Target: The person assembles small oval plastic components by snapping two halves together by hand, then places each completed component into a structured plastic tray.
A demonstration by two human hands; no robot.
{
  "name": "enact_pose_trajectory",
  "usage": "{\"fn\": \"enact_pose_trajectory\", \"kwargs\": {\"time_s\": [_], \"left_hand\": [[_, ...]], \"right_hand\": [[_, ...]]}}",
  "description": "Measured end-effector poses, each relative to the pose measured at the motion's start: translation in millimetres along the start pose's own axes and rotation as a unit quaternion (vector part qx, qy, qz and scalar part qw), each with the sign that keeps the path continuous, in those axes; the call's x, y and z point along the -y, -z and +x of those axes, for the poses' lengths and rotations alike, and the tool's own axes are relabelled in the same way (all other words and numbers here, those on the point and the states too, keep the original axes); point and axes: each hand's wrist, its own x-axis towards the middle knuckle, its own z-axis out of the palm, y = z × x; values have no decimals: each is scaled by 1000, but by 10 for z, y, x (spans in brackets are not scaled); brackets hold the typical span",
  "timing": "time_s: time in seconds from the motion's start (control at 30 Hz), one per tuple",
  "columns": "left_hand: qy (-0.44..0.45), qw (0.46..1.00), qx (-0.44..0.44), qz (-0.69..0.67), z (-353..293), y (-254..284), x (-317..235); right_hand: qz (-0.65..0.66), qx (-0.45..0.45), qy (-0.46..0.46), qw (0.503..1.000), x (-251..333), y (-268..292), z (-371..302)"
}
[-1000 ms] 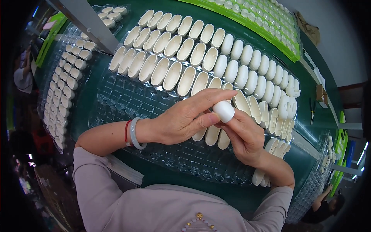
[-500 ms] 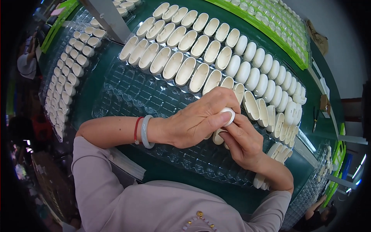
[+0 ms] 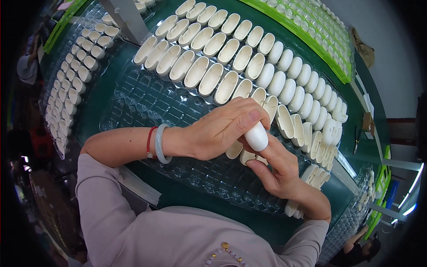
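Both my hands meet over the tray around a white oval shell [image 3: 256,137], its smooth rounded side up. My left hand [image 3: 224,129] grips its upper end, thumb along the top and fingers curled behind. From the right, my right hand [image 3: 280,171] has its fingers against the shell's lower right side; its thumb is apart from the shell, beside a cream shell [image 3: 247,156] in the tray. My fingertips behind the white shell are hidden. Beyond my hands, a clear plastic tray [image 3: 151,104] bears rows of hollow cream shells [image 3: 198,72] and smooth white ones [image 3: 286,91].
Another tray of small cream parts [image 3: 73,84] lies at left, near a grey metal post [image 3: 124,20]. A green-edged rack [image 3: 307,44] runs along the far side. Pliers [image 3: 357,140] lie at right by a small brown box [image 3: 368,122]. Another person [image 3: 356,249] is at lower right.
The white shell has tilted up and shows more of its length between my hands. My right thumb and fingers have spread apart. The whole view has shifted slightly.
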Motion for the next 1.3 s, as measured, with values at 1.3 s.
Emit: {"fn": "enact_pose_trajectory", "kwargs": {"time_s": [1.3], "left_hand": [[164, 964, 38, -208, 1, -47, -58]], "right_hand": [[-43, 2, 37, 998, -16, -60, -35]]}}
